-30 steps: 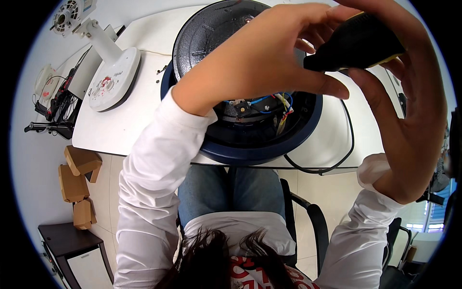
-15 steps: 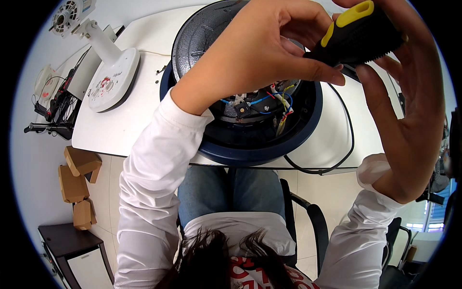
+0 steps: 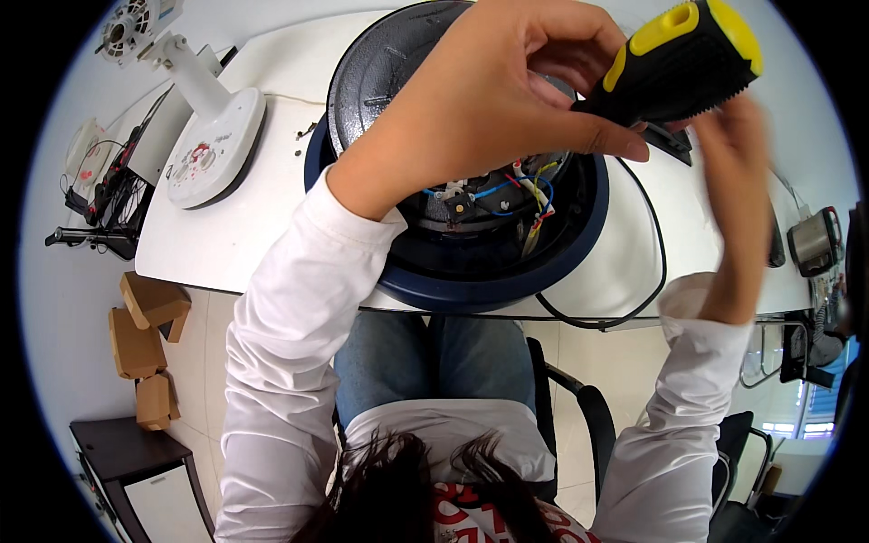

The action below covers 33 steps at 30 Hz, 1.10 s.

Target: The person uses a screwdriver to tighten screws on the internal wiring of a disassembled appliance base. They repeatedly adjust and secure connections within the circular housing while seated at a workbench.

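My left hand (image 3: 507, 104) is raised over an opened round appliance, its thumb and fingers closed at the neck of a black and yellow screwdriver (image 3: 674, 77). The handle points to the upper right; the shaft is hidden by my hand. Close by the handle's far end and underside is my right hand (image 3: 738, 136), smeared by motion, its fingers partly hidden. The appliance has a dark blue round housing (image 3: 480, 294) and a speckled dark metal bottom (image 3: 376, 77) tilted up at its far side. Inside, blue, red and yellow wires (image 3: 534, 195) run beside a small black part (image 3: 459, 209).
A black cable (image 3: 663, 235) loops on the white table (image 3: 213, 244) right of the housing. At left stand a white fan-like device on a base (image 3: 217, 149) and small dark bits (image 3: 308, 131). Cardboard boxes (image 3: 136, 344) and a dark cabinet (image 3: 131, 448) are on the floor.
My right hand has come off the outer side of the screwdriver handle and moved inward and behind it, baring the yellow end. The left hand keeps its hold almost in place.
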Motion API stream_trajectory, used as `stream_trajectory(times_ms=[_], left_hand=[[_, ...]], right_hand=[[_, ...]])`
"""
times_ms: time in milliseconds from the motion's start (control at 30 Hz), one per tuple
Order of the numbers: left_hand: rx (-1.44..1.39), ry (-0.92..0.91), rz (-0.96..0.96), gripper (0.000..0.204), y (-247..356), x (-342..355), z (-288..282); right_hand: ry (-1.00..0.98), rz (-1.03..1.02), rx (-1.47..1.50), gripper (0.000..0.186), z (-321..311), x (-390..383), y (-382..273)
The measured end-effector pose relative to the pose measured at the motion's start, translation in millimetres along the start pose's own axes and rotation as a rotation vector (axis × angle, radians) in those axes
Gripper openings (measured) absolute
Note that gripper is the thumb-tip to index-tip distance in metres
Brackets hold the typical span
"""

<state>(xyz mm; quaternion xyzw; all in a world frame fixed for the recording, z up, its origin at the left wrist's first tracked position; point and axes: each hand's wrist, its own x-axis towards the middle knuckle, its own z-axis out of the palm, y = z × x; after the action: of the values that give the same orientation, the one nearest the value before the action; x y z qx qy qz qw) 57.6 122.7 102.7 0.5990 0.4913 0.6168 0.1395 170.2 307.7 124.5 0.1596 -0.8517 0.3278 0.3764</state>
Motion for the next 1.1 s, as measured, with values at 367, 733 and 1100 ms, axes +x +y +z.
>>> stream_trajectory(times_ms=[367,733,1100], left_hand=[[0.166,-0.003,0.196,0.033,-4,2,1],[0.099,-0.021,0.232,0.035,-12,5,1],[0.056,-0.034,0.233,0.039,-13,4,2]], right_hand=[[-0.33,0.256,-0.212,0.03,56,-27,50],[-0.369,0.388,-0.073,0.034,63,-33,56],[-0.335,0.286,-0.143,0.031,66,-36,60]])
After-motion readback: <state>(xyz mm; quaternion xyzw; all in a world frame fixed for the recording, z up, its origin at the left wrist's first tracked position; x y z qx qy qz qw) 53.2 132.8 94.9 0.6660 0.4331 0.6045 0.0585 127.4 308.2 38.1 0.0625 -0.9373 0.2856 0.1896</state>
